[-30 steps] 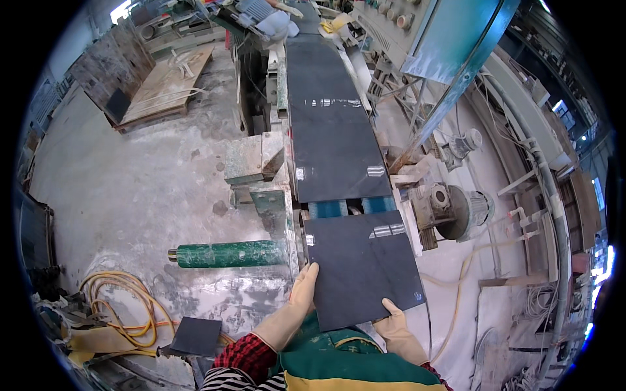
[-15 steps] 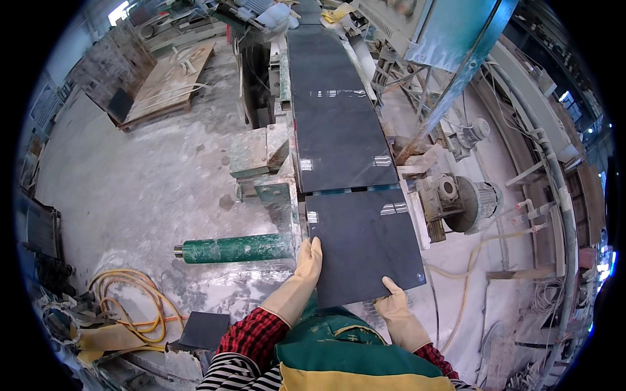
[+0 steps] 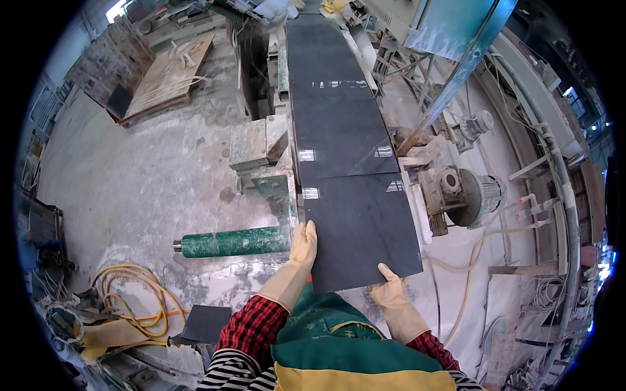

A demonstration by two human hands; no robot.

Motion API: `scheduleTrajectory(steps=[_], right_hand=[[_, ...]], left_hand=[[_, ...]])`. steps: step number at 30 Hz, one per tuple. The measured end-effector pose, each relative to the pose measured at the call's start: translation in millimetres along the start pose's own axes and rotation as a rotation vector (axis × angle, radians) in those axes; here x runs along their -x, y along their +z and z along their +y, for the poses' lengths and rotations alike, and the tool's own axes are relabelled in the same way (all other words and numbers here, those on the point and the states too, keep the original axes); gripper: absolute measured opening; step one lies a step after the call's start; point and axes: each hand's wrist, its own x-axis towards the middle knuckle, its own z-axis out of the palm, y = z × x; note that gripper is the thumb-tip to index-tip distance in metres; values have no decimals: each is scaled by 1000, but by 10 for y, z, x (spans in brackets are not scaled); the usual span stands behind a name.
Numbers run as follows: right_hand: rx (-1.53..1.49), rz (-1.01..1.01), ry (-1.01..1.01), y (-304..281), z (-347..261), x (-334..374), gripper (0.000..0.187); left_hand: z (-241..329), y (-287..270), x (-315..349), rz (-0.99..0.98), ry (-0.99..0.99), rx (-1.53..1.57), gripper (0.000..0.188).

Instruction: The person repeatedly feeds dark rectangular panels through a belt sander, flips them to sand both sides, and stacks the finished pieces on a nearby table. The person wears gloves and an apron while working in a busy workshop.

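Observation:
A dark grey polished stone slab (image 3: pixel 365 234) lies at the near end of the conveyor line, its corner overhanging toward me. My left hand (image 3: pixel 303 244), in a cream rubber glove, grips its left edge with the fingers wrapped round the side. At the near right edge my right hand (image 3: pixel 390 290), gloved alike, holds the slab with the thumb on top; its other fingers are hidden underneath. Ahead, a second dark slab (image 3: pixel 342 140) lies in line, the two edges meeting at a thin seam. Bright window-like reflections show on both surfaces.
A green roller (image 3: pixel 235 242) sticks out on the left. Below it are a coiled yellow hose (image 3: pixel 130 293) and a small dark tile (image 3: pixel 206 322). Right of the conveyor sits a dusty motor (image 3: pixel 479 197) beside a blue post (image 3: pixel 456 98). A wooden pallet (image 3: pixel 166 81) stands far left.
The near slab has moved forward, away from me, closing the gap to the slab ahead. Both hands have travelled forward with it, keeping their hold.

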Motion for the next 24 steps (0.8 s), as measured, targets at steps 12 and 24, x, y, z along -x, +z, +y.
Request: scheduleTrajectory(steps=[12,24], right_hand=[[1,24,86,-246,-40,-430,23],[13,60,160,-17,-91,-407,29]], left_hand=[[599,-605,-142,-264,221,-741,55],[858,-630,1028,-314,846,-846,84]])
